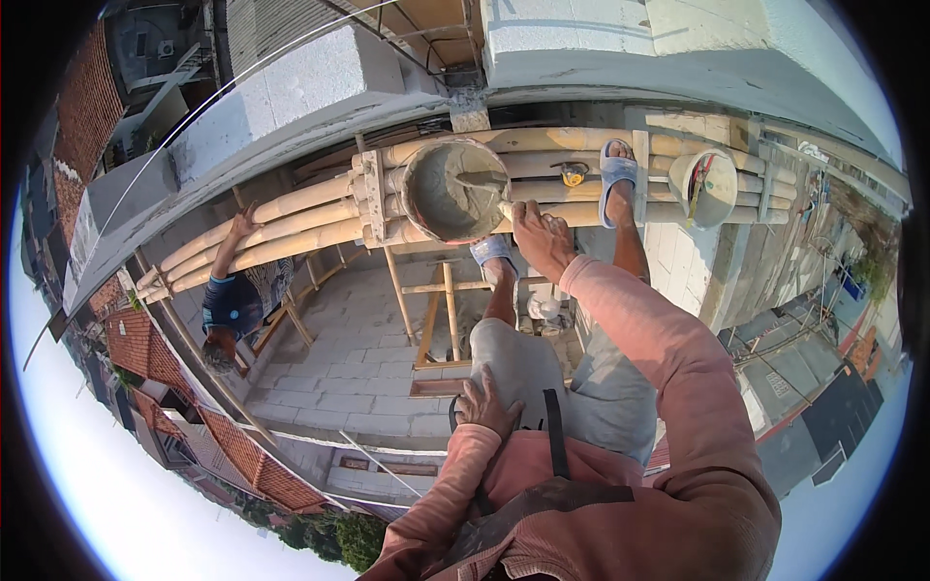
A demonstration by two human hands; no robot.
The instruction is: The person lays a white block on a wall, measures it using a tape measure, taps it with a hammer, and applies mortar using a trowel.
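My right hand (542, 235) is closed around the pale handle of a trowel (481, 180). Its blade lies in the wet grey mortar of a round bucket (411, 198), which stands on the bamboo planking. Mortar smears cover the blade, so its full outline is hard to see. Fingers spread, my left hand (489, 403) rests on my thigh and holds nothing. My feet, in blue-grey sandals (617, 176), are at the bamboo to the right of the bucket and just below it.
A second, pale bucket (715, 198) with tools in it stands at the right. A yellow tape measure (573, 174) lies on the bamboo poles (291, 218). At the left a co-worker (232, 300) grips the poles from below. Block walls (300, 82) run along the far side; a floor lies far beneath.
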